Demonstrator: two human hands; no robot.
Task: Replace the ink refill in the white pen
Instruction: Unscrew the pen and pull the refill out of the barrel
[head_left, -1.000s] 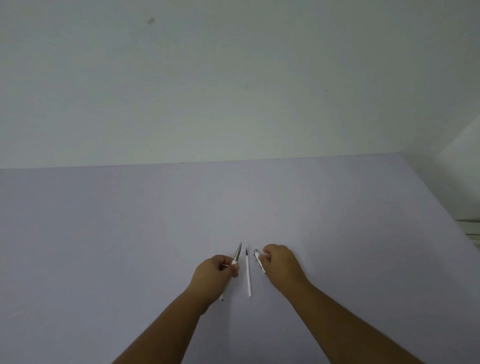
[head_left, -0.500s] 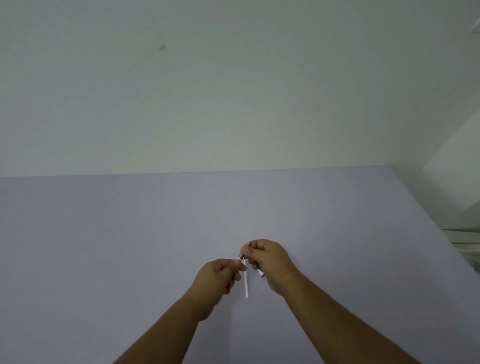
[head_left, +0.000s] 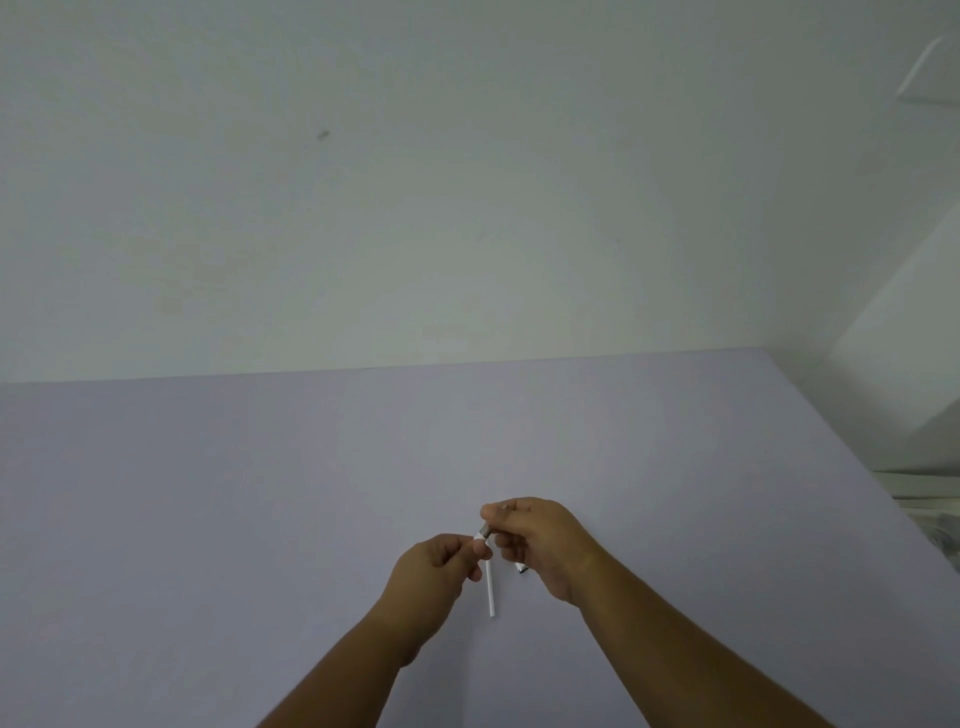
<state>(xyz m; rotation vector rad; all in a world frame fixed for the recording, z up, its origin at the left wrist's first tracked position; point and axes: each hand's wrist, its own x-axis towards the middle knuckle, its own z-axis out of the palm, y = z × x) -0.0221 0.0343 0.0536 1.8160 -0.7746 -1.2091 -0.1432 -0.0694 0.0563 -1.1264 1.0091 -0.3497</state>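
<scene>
My left hand (head_left: 439, 569) and my right hand (head_left: 543, 540) meet just above the lilac table (head_left: 260, 493). My right hand grips the white pen's barrel; its silver end (head_left: 484, 531) pokes out toward the left hand and its dark back end (head_left: 521, 570) shows under the palm. The fingertips of my left hand pinch the pen's other, white piece (head_left: 483, 548) right against that silver end; fingers hide most of it. A thin white refill (head_left: 490, 597) lies flat on the table below and between the hands.
A pale wall rises behind the table's far edge. The table's right edge runs diagonally, with a light cabinet (head_left: 914, 364) and patterned cloth (head_left: 935, 514) beyond it.
The two hands, apart a second ago with a pen piece each, have come together and lifted slightly. The refill on the table has stayed put.
</scene>
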